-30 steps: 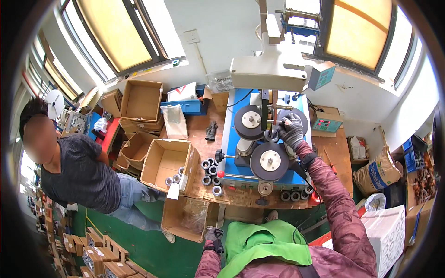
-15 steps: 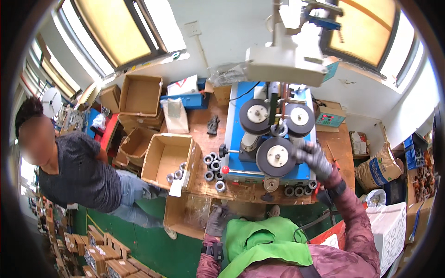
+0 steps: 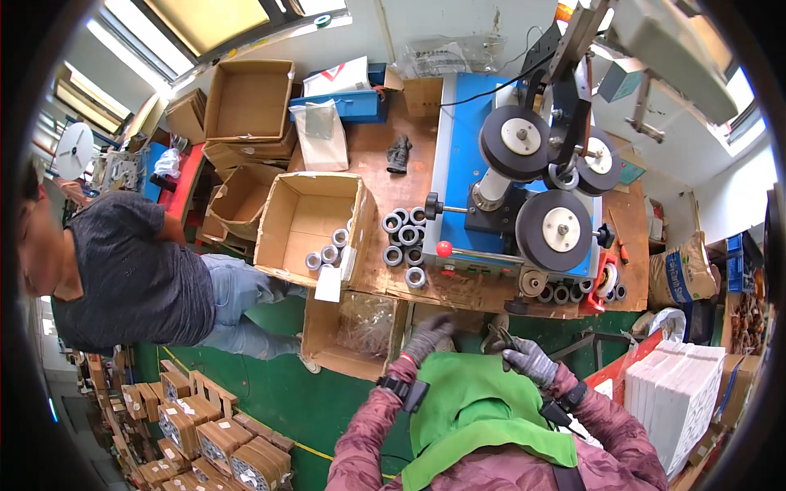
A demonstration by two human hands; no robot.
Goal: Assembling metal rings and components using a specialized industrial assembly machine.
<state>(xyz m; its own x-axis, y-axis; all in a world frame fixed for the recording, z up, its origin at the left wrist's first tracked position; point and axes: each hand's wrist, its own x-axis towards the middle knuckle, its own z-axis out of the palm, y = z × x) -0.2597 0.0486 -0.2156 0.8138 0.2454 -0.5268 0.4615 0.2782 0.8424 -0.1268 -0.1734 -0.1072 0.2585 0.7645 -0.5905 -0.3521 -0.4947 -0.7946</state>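
From where I stand, the gloved left hand [image 3: 430, 337] and gloved right hand [image 3: 528, 360] are apart by the green apron [image 3: 471, 397], any grip unclear, while the grey ring [image 3: 563, 177] sits among black rollers [image 3: 540, 233], a spot I'd say wants careful reaching.

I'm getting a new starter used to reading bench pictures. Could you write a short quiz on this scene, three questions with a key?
1. Multiple choice: what colour is the ball knob at the front left of the machine?
a) green
b) red
c) yellow

2. True or false: the person's gloved left hand and gloved right hand are both clear of the machine.

3. Count: how many large dark wheels show on the machine?

Key: 1. b, red. 2. True; both are down by the green apron. 3. Three.
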